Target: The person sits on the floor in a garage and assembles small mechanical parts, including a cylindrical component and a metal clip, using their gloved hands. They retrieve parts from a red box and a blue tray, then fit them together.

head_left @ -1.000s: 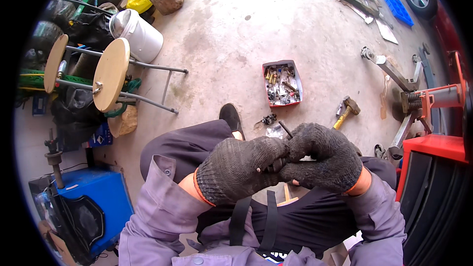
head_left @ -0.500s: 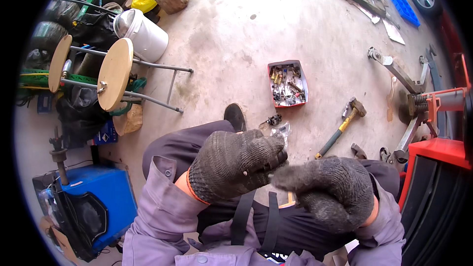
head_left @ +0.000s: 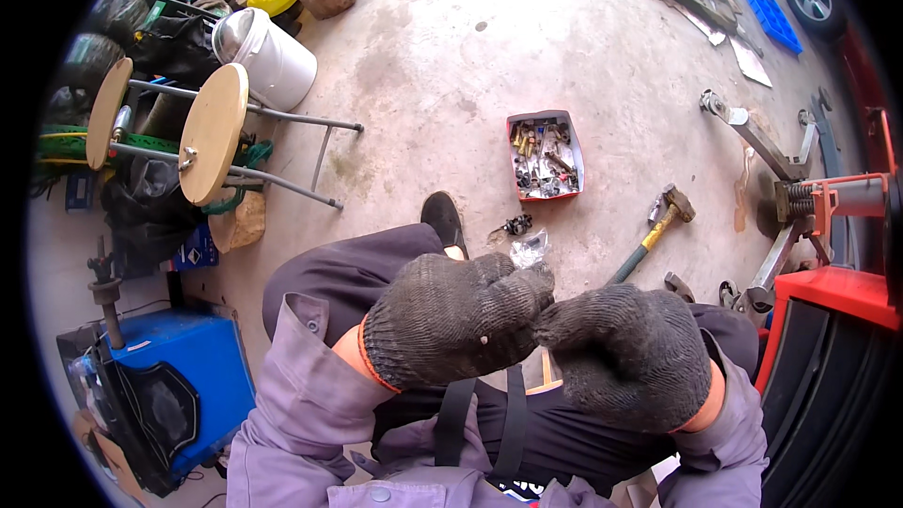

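My left hand (head_left: 456, 320) and my right hand (head_left: 628, 357), both in dark knitted work gloves, meet over my lap with their fingertips close together. The fingers of each are curled closed. Whatever they pinch, if anything, is hidden by the gloves. Just beyond the left fingertips lies a small clear plastic bag (head_left: 529, 250) on the floor. A small dark metal part (head_left: 516, 225) is beside it. Farther off stands an open red-edged box (head_left: 579, 166) filled with small metal fittings and bolts.
A hammer (head_left: 656, 240) with a yellow and dark handle lies right of the box. Farther right are a red floor jack (head_left: 832, 198) and a red-topped cabinet (head_left: 837, 293). Leftward are a tipped round-seat stool (head_left: 216, 136), a white bucket (head_left: 277, 66) and a blue machine (head_left: 188, 386).
My right hand has turned slightly and its fingertips have risen toward the left ones. The left fingers have shifted a little. The whole view has drifted slightly.
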`<state>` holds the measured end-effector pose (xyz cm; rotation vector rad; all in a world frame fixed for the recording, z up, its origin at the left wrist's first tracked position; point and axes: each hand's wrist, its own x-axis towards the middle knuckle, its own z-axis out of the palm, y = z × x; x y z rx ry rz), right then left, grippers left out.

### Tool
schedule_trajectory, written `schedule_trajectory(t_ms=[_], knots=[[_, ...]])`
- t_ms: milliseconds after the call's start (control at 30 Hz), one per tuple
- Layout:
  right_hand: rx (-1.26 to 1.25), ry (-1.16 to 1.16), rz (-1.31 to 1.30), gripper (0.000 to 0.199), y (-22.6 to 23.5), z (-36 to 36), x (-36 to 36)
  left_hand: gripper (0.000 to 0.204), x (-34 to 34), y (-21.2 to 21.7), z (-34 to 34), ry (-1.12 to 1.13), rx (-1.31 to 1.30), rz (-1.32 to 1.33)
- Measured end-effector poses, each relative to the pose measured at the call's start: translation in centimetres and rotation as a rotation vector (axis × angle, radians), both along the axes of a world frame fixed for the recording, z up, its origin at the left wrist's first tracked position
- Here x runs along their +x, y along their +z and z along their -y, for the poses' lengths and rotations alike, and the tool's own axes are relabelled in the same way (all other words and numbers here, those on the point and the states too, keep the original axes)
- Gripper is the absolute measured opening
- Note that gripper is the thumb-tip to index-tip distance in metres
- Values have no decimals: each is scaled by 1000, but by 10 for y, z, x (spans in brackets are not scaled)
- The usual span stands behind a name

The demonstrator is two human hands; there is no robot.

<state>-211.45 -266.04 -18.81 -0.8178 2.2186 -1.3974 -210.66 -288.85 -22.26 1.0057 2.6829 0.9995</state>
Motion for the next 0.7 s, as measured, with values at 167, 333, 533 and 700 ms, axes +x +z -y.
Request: schedule_trajectory(t_ms=[167, 333, 533, 700], knots=[[178, 63, -118, 22, -3, 9, -1, 36, 1, -7, -6, -2, 96, 29], [-3, -84, 16, 23, -31, 13, 3, 38, 3, -7, -13, 174, 132, 212], [27, -22, 53, 21, -37, 12, 0, 38, 3, -2, -8, 134, 7, 274], [-154, -129, 180, 18, -49, 14, -1, 39, -4, 8, -9, 192, 241, 499]])
